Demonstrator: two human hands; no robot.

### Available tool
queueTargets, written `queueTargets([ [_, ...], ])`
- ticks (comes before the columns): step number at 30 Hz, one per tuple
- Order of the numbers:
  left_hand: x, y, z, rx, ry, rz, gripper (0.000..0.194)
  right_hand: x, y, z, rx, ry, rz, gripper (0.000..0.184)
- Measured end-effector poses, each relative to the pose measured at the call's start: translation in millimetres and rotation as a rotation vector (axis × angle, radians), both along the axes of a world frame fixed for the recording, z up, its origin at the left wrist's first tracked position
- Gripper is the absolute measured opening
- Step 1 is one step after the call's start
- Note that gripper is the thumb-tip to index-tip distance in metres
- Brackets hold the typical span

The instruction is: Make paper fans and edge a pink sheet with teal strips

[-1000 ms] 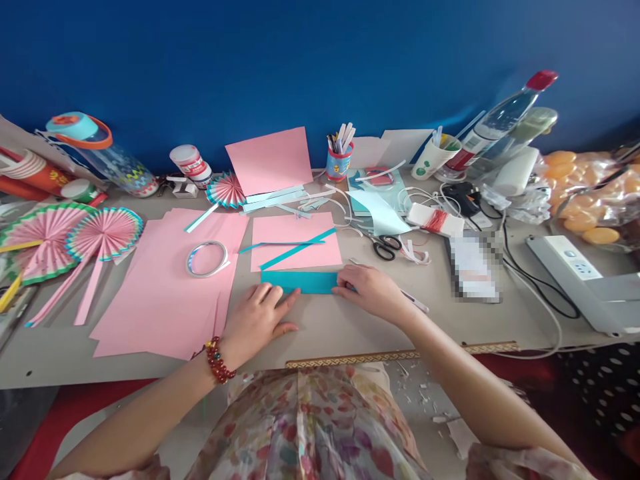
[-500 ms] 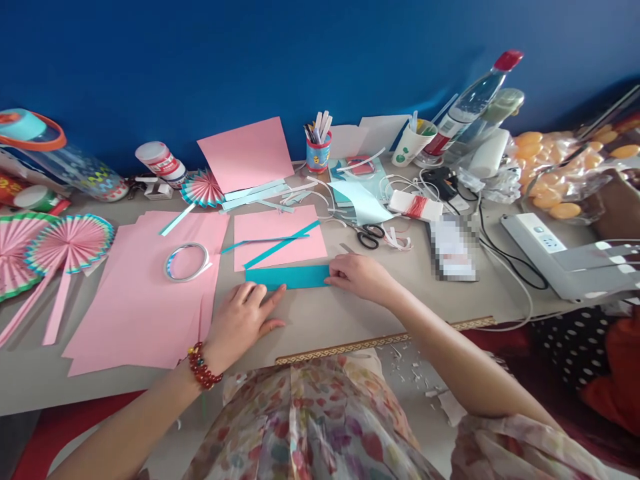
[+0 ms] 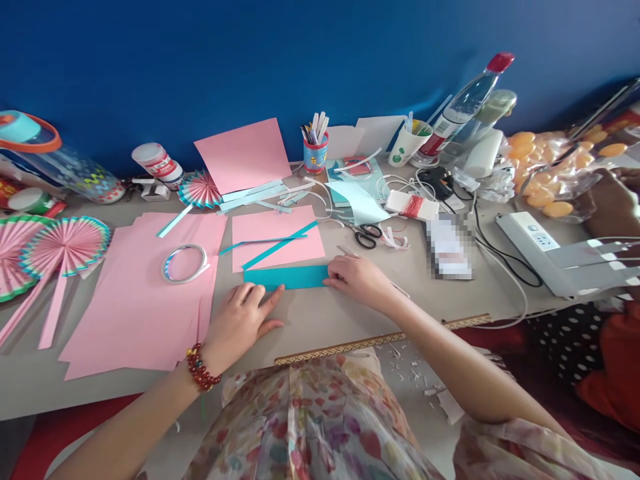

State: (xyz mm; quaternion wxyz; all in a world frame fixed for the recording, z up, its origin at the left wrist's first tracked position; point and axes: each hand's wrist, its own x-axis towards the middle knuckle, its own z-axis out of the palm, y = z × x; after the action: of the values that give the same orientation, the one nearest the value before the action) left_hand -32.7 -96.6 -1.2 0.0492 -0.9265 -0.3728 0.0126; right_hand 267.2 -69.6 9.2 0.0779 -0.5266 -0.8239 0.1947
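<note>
teal paper (image 3: 303,277) lies near you, your spread left hand (image 3: 241,317) at its left end, curled right hand (image 3: 359,279) at its right — grip unclear — uneven pressure could skew it.

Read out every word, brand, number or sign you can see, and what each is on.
Nothing is legible.
Red-and-white cylindrical container: print too small and blurred.
Clear plastic bottle with red cap: label too small.
Flat, dark-edged rectangular object: pixelated.
Flat teal paper rectangle: no lettering visible.
</note>
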Motion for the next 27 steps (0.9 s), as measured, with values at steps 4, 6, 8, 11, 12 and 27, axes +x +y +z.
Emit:
queueTargets([
  [4, 0.8, -0.9, 0.2, 0.007, 0.006, 0.002, 0.063, 1.7, -7.1, -0.8, 0.042, -0.012, -0.074, 0.020],
  [6, 1.3, -1.3, 1.0, 0.012, 0.012, 0.001, 0.063, 6.1, -10.9, -2.0, 0.065, 0.026, -0.054, 0.014],
  [8, 1.9, -1.4, 1.9, 0.017, 0.017, 0.001, 0.063, 12.2, -14.7, -3.7, 0.090, 0.080, -0.023, 0.009],
  [11, 2.5, -1.3, 2.9, 0.027, 0.019, -0.004, 0.063, 21.7, -20.3, -6.6, 0.122, 0.144, 0.036, 0.014],
  [12, 2.6, -1.2, 3.1, 0.031, 0.021, -0.006, 0.063, 24.4, -22.1, -7.6, 0.129, 0.159, 0.053, 0.017],
  [27, 4.4, -2.9, 2.6, 0.014, 0.007, 0.030, 0.059, -39.9, -50.7, 0.1, 0.406, -0.028, 0.003, 0.035],
])
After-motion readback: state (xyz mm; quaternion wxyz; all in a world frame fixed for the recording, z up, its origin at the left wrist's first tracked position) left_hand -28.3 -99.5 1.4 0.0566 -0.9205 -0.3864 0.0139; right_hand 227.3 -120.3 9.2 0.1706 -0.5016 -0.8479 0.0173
